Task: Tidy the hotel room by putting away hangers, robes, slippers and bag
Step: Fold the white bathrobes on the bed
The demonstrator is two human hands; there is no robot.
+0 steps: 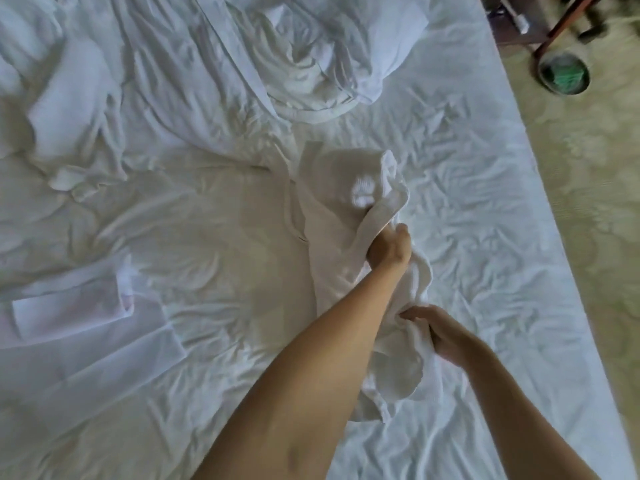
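Note:
A white waffle-weave robe lies spread on the bed, part of it bunched up between my hands. My left hand reaches forward and grips a fold of the robe near its upper edge. Closer to me, my right hand clutches another bunch of the same fabric. A folded white garment, possibly a second robe, rests flat on the bed at the left. No hangers, slippers or bag are visible.
The bed is covered by a wrinkled white sheet. A rumpled duvet and pillow sit at the far side. Right of the bed is patterned carpet, with a round green-lined bin and dark wooden furniture legs.

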